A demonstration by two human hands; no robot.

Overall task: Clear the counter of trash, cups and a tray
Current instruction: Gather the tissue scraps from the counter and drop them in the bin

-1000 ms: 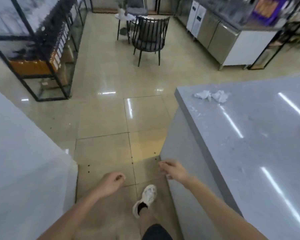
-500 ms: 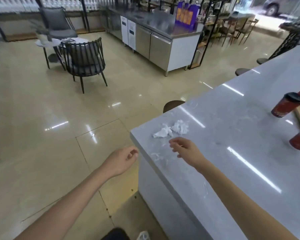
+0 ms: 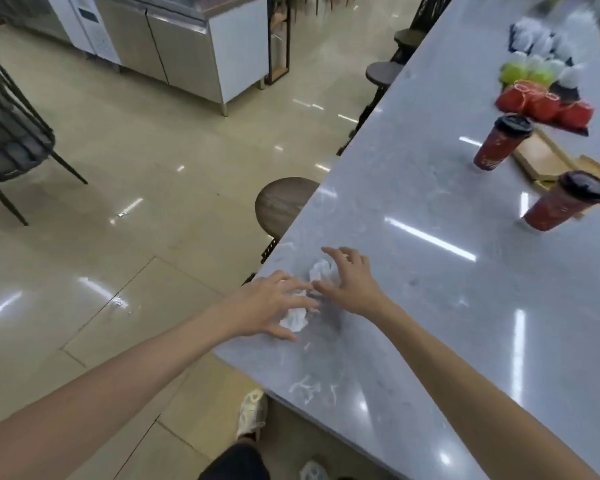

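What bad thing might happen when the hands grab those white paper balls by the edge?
1. The crumpled tissues lie close to the counter edge, under the open left hand and right hand. A loose swipe might push one onto the floor.
2. Two lidded red cups stand farther along. A hurried reach later could tip one, and it might spill if not empty.
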